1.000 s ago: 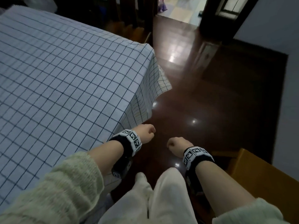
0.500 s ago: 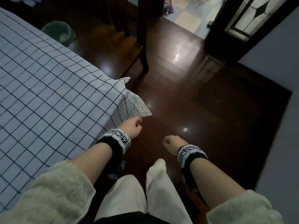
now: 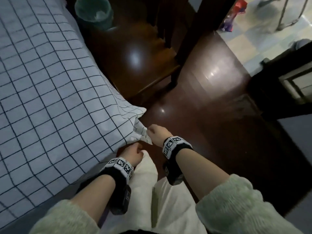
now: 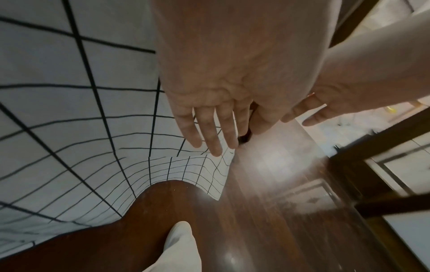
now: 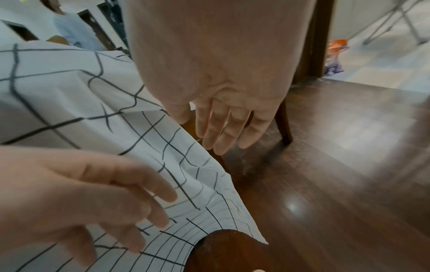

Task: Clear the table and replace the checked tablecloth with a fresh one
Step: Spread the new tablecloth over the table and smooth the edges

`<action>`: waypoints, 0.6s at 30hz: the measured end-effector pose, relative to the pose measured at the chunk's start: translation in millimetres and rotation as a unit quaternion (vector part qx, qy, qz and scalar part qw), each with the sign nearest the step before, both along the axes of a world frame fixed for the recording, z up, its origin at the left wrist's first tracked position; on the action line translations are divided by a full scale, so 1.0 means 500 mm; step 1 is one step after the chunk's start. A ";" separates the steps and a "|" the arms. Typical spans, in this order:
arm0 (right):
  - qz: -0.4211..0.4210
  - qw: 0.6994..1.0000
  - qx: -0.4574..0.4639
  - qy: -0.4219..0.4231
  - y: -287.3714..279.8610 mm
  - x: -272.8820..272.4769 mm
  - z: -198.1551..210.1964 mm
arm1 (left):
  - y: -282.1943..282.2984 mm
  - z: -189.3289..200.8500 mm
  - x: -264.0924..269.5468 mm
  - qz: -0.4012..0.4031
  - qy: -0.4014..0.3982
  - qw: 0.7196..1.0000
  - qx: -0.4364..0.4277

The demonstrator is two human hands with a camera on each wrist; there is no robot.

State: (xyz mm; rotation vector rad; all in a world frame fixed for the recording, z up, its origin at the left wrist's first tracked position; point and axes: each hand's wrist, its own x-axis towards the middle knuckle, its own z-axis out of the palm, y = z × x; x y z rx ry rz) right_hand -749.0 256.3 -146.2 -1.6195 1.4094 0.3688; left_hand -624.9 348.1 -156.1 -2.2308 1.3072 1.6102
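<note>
Reaching for the tablecloth corner

Both hands, left hand [image 3: 133,153] and right hand [image 3: 156,135], fingers straight and apart, hover beside the checked tablecloth [image 3: 50,102] corner at the bench's 4 o'clock; next, pinch it.

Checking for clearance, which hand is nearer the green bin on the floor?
Right. The right hand is at the tablecloth corner, closer to the bin; the left hand sits lower, nearer the body.

The left hand [image 4: 223,103] reaches with straight fingers [image 4: 215,139] onto the checked tablecloth [image 4: 81,128] corner above the wooden floor [image 4: 267,211].
</note>
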 end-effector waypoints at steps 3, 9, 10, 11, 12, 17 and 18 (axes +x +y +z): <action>0.032 0.999 0.018 -0.015 -0.056 0.025 -0.022 | -0.014 -0.008 -0.003 0.071 -0.008 0.997 0.012; 0.127 0.989 0.071 -0.011 -0.107 0.047 -0.088 | -0.005 -0.032 -0.038 0.230 -0.013 0.973 0.031; 0.149 0.986 0.075 -0.011 -0.111 0.048 -0.098 | -0.001 -0.037 -0.048 0.255 -0.012 0.966 0.038; 0.171 0.982 0.078 -0.011 -0.113 0.048 -0.105 | 0.003 -0.044 -0.060 0.279 -0.011 0.959 0.042; 0.193 0.978 0.076 -0.012 -0.116 0.046 -0.113 | 0.008 -0.053 -0.073 0.302 -0.009 0.952 0.040; 0.209 0.974 0.042 -0.075 -0.125 0.017 -0.144 | 0.026 -0.089 -0.136 0.417 0.001 0.909 0.012; 0.179 0.977 0.053 -0.101 -0.126 0.011 -0.152 | 0.030 -0.098 -0.146 0.437 0.002 0.899 0.004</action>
